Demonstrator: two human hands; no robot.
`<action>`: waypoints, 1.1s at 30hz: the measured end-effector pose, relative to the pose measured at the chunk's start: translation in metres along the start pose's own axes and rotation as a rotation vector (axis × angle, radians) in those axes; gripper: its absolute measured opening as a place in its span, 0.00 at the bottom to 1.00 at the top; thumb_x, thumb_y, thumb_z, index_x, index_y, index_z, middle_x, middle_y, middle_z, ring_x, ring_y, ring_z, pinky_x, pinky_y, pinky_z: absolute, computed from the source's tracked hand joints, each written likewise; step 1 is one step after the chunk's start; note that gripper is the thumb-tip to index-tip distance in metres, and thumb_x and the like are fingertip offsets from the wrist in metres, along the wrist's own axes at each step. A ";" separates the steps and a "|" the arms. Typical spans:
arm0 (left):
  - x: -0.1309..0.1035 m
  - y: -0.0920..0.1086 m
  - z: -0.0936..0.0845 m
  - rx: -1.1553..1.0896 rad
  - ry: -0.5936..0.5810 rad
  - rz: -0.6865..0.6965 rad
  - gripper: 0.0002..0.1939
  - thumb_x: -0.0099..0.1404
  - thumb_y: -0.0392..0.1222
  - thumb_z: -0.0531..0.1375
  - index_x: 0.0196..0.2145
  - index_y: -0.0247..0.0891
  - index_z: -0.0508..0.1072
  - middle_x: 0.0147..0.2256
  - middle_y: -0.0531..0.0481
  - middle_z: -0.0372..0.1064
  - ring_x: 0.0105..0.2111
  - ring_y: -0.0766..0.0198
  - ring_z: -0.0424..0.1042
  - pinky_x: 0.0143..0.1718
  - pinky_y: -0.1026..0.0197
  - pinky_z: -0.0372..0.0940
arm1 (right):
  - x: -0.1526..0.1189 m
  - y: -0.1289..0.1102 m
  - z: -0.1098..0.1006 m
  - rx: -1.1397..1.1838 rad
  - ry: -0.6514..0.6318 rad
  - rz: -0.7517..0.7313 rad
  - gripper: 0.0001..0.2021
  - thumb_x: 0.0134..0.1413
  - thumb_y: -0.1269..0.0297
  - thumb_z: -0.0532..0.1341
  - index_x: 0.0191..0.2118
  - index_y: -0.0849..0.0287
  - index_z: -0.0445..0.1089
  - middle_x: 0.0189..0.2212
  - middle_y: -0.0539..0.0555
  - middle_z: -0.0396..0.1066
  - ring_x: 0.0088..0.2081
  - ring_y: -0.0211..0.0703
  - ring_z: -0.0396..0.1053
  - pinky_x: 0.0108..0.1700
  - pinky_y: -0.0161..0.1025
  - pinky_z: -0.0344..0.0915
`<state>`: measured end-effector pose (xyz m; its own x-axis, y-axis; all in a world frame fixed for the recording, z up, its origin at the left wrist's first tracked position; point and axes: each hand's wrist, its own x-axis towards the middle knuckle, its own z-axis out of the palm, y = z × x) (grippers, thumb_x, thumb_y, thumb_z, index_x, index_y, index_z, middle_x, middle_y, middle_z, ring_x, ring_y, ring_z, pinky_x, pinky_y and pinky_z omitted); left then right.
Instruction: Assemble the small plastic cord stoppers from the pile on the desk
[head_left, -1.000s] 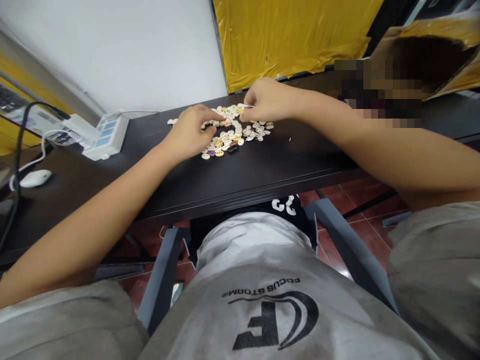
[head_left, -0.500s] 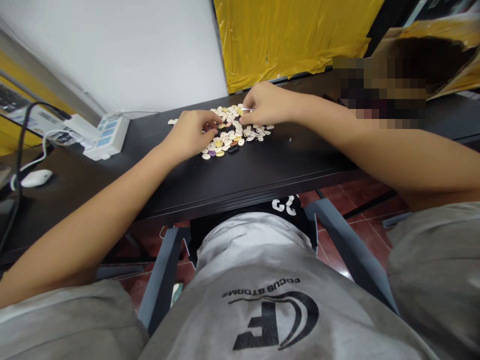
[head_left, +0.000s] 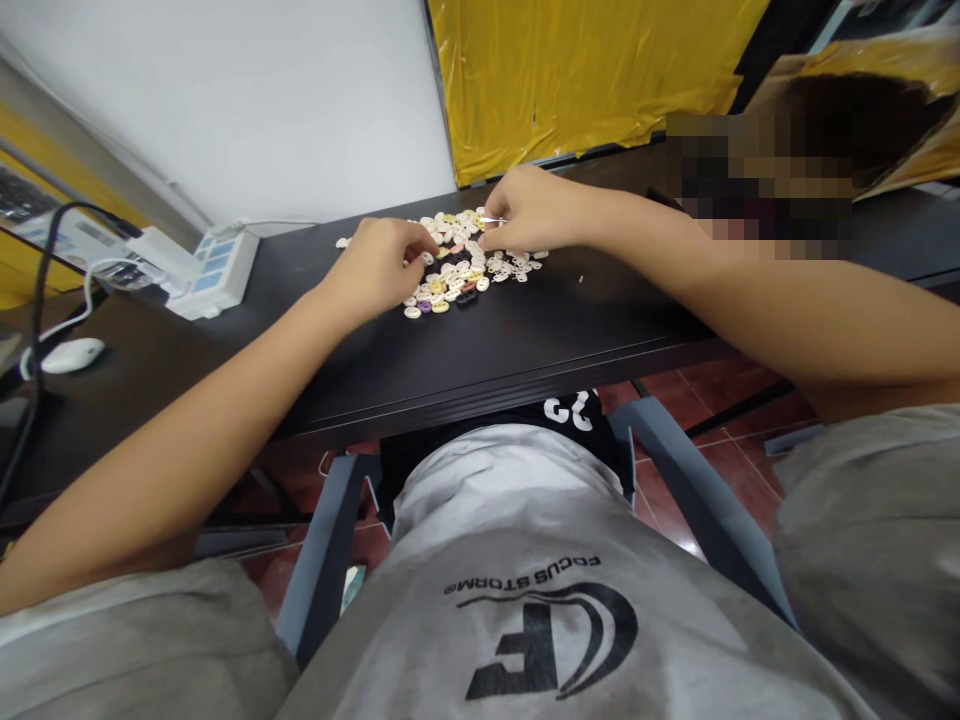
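Observation:
Loose oval button-like pieces [head_left: 450, 285], mostly cream with some yellow, purple, orange and black, lie in a spread on the dark table [head_left: 360, 365]. At the left side of the spread my left hand [head_left: 379, 262] is closed, thumb and forefinger around a small cream button-like piece [head_left: 427, 258]. My right hand [head_left: 536, 208] is closed too, over the far right of the pieces. From its pinch juts a thin, shiny whitish piece [head_left: 493, 220], too small to name. Beneath that hand is a group of smaller white pieces [head_left: 514, 265].
A white power strip [head_left: 225, 275] with plugs stands on the left, near a white computer mouse [head_left: 73, 355] and cables. A white wall [head_left: 300, 110] and yellow sheeting [head_left: 585, 80] rise behind the table. Another person's blurred head is at the right.
My left hand has shifted slightly up and left, and the cream piece now shows between its fingertips. My right hand has barely moved; its thin piece is tilted a little differently.

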<state>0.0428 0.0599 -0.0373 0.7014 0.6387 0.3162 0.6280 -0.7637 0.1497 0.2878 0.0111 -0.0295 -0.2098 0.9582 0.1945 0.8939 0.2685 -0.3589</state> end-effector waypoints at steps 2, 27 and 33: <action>0.000 0.002 -0.001 0.004 0.010 0.003 0.16 0.61 0.35 0.58 0.42 0.42 0.83 0.35 0.49 0.79 0.35 0.55 0.73 0.44 0.51 0.67 | 0.001 0.000 0.000 -0.004 0.000 0.001 0.13 0.54 0.58 0.69 0.24 0.53 0.68 0.19 0.54 0.66 0.30 0.51 0.67 0.36 0.46 0.62; 0.012 -0.001 0.019 -0.893 0.188 0.035 0.13 0.61 0.49 0.77 0.36 0.43 0.80 0.30 0.46 0.81 0.34 0.47 0.84 0.44 0.39 0.81 | -0.011 -0.026 -0.002 0.221 0.116 -0.202 0.10 0.62 0.73 0.62 0.30 0.54 0.68 0.24 0.46 0.73 0.28 0.35 0.69 0.31 0.35 0.60; 0.017 -0.012 0.023 -0.894 0.231 0.078 0.11 0.61 0.46 0.76 0.37 0.46 0.80 0.29 0.49 0.81 0.31 0.51 0.84 0.41 0.45 0.83 | -0.010 -0.023 -0.002 0.199 0.146 -0.264 0.08 0.63 0.71 0.63 0.31 0.55 0.71 0.25 0.46 0.73 0.27 0.34 0.67 0.30 0.35 0.59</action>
<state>0.0548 0.0816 -0.0554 0.5856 0.6216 0.5203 0.0206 -0.6530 0.7571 0.2703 -0.0049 -0.0216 -0.3514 0.8329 0.4275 0.7189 0.5326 -0.4467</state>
